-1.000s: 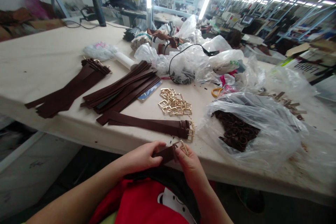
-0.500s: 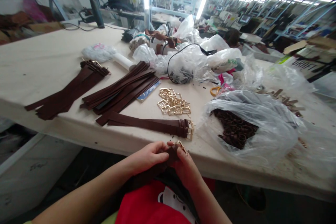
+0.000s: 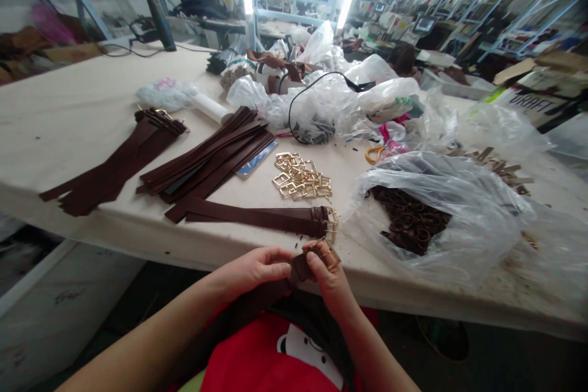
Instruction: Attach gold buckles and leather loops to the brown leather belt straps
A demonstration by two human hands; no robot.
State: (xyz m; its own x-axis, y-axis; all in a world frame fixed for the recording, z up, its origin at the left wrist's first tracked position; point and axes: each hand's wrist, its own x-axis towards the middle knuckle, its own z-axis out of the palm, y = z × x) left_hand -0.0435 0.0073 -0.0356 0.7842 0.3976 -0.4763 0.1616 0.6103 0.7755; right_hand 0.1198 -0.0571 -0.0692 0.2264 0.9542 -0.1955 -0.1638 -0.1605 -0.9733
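Both hands, left hand (image 3: 250, 271) and right hand (image 3: 331, 282), pinch the limp, light dark-brown leather strap (image 3: 257, 300) beside its rigid gold metal buckle (image 3: 327, 251), just off the desk (image 3: 55, 110) edge; best gripped near the buckle.

A belt workshop: strap stacks (image 3: 209, 159), loose buckles (image 3: 301, 176), shelving rows.

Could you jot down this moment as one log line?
left hand: holds brown strap | right hand: grips strap at gold buckle | table: finished straps, loose buckles
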